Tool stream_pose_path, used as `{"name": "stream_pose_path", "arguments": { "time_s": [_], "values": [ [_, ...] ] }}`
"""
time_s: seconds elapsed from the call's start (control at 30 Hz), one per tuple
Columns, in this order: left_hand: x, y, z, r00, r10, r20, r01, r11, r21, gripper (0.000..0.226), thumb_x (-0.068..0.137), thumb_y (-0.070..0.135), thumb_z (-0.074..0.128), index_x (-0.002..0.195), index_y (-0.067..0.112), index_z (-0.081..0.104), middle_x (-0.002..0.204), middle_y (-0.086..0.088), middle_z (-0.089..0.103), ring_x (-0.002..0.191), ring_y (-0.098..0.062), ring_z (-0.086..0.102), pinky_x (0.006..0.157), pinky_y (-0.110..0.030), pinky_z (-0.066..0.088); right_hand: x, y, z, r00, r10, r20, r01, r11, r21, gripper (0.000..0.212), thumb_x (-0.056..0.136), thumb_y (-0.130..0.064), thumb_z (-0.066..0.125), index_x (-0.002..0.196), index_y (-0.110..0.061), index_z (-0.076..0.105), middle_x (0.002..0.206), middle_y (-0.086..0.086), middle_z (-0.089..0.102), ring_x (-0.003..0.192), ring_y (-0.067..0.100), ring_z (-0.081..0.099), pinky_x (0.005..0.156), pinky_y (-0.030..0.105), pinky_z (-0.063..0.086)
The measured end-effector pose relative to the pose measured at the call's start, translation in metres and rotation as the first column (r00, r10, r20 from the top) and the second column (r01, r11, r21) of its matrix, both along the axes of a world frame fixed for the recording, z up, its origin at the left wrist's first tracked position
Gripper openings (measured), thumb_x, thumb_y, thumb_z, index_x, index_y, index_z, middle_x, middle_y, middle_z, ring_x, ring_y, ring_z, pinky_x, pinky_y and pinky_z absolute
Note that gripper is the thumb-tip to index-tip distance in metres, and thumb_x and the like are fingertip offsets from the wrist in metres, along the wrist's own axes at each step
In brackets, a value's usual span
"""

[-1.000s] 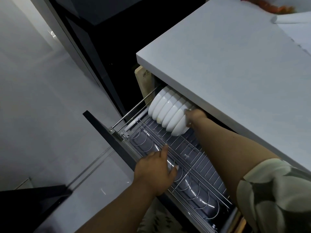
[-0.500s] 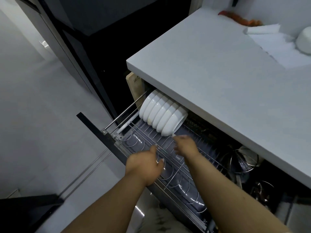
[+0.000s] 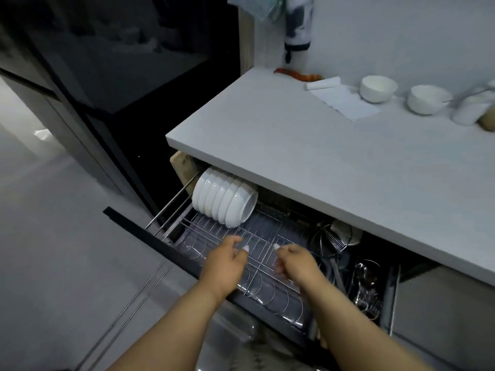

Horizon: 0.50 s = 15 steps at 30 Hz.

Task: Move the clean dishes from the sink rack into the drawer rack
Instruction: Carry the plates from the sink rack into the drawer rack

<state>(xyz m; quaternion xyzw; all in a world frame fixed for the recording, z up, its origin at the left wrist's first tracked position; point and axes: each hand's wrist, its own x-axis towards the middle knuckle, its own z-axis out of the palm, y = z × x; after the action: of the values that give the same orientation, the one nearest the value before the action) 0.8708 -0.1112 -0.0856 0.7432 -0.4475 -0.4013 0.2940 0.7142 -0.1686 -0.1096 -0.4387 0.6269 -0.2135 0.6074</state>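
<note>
Glossy white ceramic bowls (image 3: pixel 225 200) stand in a shiny metal wire rack (image 3: pixel 257 236) under the matt, smooth table (image 3: pixel 308 156).

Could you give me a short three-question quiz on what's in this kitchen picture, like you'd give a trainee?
1. True or false: the left hand is holding a bowl.
2. Where does the row of white bowls stand? A) on the counter B) at the far-left end of the drawer rack C) on the floor
3. How many white bowls stand on the countertop near the wall?

Key:
1. False. Both the left hand and the right hand are empty above the rack wires.
2. B.
3. Two: one beside the folded paper towel, another to its right.
</note>
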Motion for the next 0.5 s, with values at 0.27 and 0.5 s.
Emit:
{"name": "stream_pose_path", "arguments": {
  "time_s": [0.27, 0.5],
  "values": [
    [-0.067, 0.025, 0.041, 0.988, -0.042, -0.152, 0.030, 0.996, -0.083, 0.022, 0.098, 0.022, 0.050, 0.118, 0.015, 0.055, 0.085, -0.010, 0.070, 0.078, -0.019, 0.065, 0.077, -0.031, 0.050, -0.075, 0.047, 0.057, 0.990, -0.137, 0.044, 0.141, 0.984, -0.107, 0.022, 0.095, -0.018, 0.054, 0.075, -0.011, 0.056, 0.063, 0.006, 0.057, 0.053, 0.016, 0.053, 0.055, 0.028, 0.044],
    [-0.140, 0.024, 0.066, 0.966, -0.169, -0.193, 0.143, 0.979, -0.143, 0.016, 0.098, 0.020, 0.050, 0.110, 0.014, 0.058, 0.076, -0.007, 0.068, 0.067, -0.015, 0.061, 0.074, -0.034, 0.053, -0.155, 0.069, 0.111, 0.941, -0.318, 0.112, 0.336, 0.915, -0.222, 0.022, 0.096, -0.024, 0.053, 0.094, -0.006, 0.065, 0.071, 0.004, 0.062, 0.059, 0.014, 0.058, 0.056, 0.022, 0.048]
  ]
}}
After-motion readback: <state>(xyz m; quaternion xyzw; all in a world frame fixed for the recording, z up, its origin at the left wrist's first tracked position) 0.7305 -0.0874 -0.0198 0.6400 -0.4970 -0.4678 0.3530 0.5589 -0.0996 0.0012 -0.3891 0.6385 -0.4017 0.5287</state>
